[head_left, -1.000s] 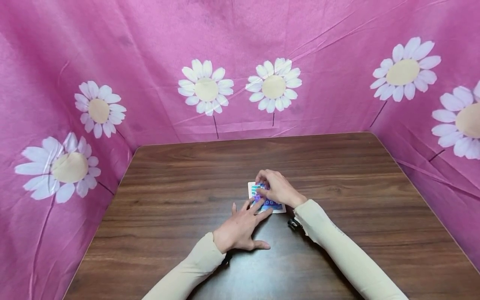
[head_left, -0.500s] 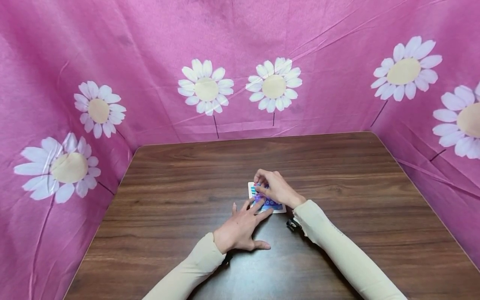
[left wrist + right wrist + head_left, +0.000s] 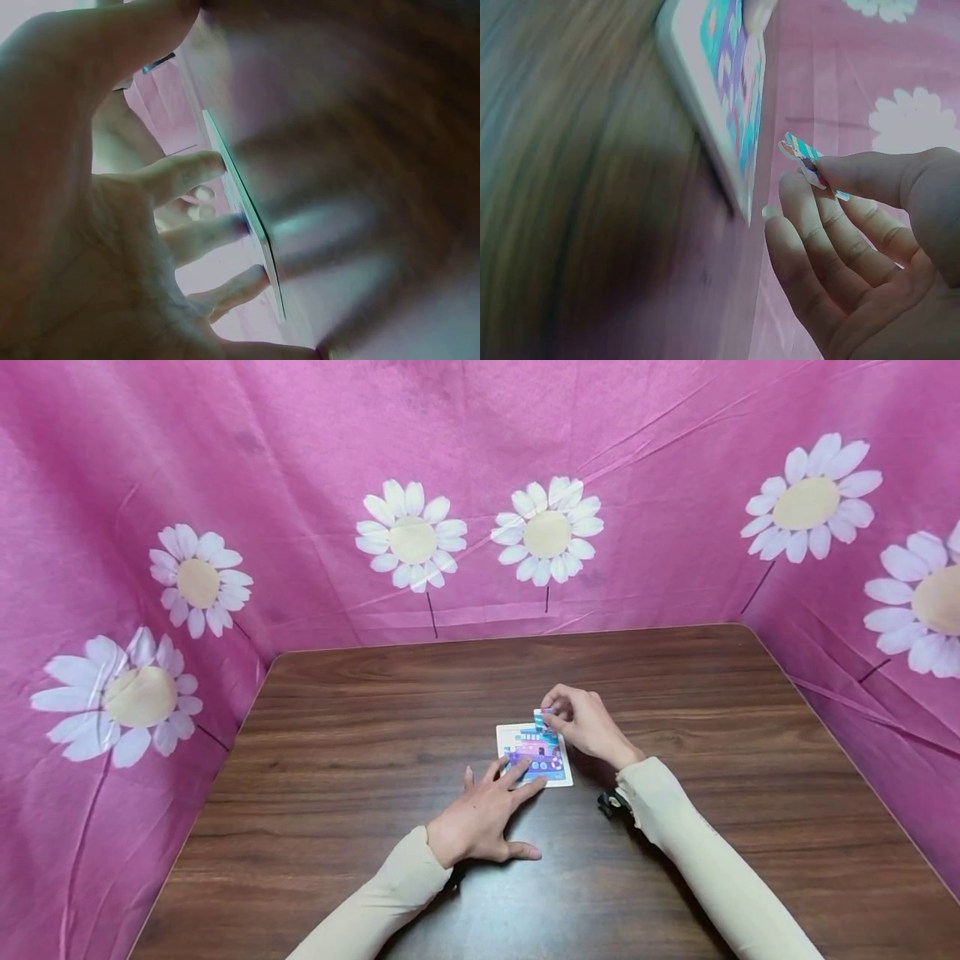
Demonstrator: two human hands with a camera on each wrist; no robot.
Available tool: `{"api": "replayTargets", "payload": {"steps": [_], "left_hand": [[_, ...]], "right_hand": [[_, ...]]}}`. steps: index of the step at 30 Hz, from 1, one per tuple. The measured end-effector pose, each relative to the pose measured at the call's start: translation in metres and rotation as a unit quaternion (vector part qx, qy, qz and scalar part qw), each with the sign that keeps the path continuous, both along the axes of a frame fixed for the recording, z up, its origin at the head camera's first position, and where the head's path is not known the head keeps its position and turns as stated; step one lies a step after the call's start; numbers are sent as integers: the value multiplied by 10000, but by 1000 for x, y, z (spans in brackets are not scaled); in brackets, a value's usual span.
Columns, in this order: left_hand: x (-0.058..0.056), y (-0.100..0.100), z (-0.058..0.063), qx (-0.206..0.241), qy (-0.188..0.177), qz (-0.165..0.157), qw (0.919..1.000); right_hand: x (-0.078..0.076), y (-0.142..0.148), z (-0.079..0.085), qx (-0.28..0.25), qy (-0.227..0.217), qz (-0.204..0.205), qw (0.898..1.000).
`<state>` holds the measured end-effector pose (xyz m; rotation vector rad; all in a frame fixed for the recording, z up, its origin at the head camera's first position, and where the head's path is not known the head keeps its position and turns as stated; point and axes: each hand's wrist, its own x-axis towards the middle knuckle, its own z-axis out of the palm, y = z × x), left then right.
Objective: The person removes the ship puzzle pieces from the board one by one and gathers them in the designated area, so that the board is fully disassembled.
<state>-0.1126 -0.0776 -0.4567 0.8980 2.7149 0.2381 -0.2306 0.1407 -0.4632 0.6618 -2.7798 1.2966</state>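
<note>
A small puzzle board (image 3: pixel 551 773) with a white border and a purple ship picture lies flat on the table. My left hand (image 3: pixel 480 814) is spread, with straight fingertips resting on the board's near left part. In the left wrist view those fingertips touch the board (image 3: pixel 255 221), which shows edge-on. Between thumb and fingertips my right hand (image 3: pixel 592 722) pinches a small striped puzzle piece (image 3: pixel 539 720) at the board's far right corner. The right wrist view shows this piece (image 3: pixel 806 159) raised apart from the board (image 3: pixel 705 97), its striped printed side partly covered by the thumb.
A brown wood-grain table (image 3: pixel 360 718) extends around the board on all sides. Pink cloth (image 3: pixel 480 435) with large white daisies hangs behind it and at both sides. A dark wrist device (image 3: pixel 613 803) sits under the right sleeve.
My right hand has moved from over the board to the right and away from me, now with the puzzle piece in its pinch. More of the picture shows. My left hand has stayed put.
</note>
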Motion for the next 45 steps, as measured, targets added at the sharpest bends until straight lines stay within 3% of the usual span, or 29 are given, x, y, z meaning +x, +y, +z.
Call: {"api": "replayTargets", "payload": {"steps": [7, 17, 28, 37, 45], "left_hand": [[1, -1, -1, 18, 72, 32, 10000], [1, -1, -3, 152, -21, 76, 9999], [-2, -1, -3, 61, -53, 55, 10000], [-4, 0, -3, 41, -30, 5, 10000], [-6, 1, -1, -47, -93, 4, 9999]], "right_hand": [[-6, 29, -3, 102, -201, -432, 9988], [-13, 53, -8, 218, -524, -708, 9959], [-18, 62, -5, 637, -384, -818, 9939], [-20, 64, -7, 1067, -19, -1014, 9891], [-18, 65, -3, 1033, 281, -950, 9897]]}}
